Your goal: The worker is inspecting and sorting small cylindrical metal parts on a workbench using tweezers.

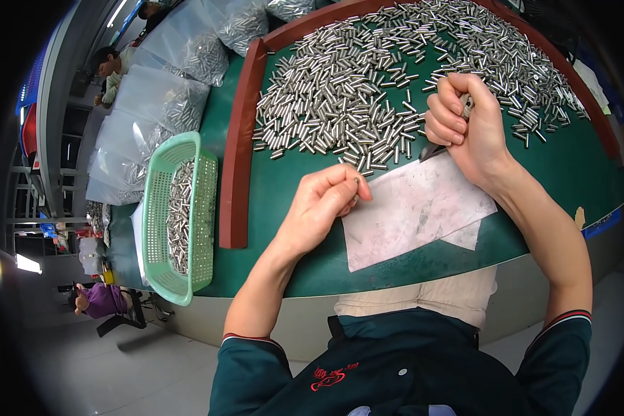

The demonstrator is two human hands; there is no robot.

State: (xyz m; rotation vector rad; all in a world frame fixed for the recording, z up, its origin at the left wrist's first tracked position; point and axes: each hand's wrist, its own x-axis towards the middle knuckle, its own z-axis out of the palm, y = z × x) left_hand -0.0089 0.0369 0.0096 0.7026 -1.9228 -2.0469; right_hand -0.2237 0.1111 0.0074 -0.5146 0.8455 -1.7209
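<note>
My left hand (326, 206) is closed in a pinch over the left edge of a stained white cloth (416, 218). The end of a small metal pin (357, 182) shows at its fingertips; the rest is hidden. My right hand (468, 125) is wrapped round a tool with a dark, narrow tip (430, 152), which points down and left over the cloth's upper edge. The fingers cover most of that tool, so its kind is unclear. Beyond both hands, a great many short shiny metal pins (340, 90) lie loose on the green tabletop (284, 187).
Dark red wooden rails (236, 187) border the pins. Left of the rail stands a green plastic basket (202, 229) with more pins. Clear plastic bags (142, 139) of pins line the far left. The table's near edge runs before my lap. Other people (104, 298) sit farther off.
</note>
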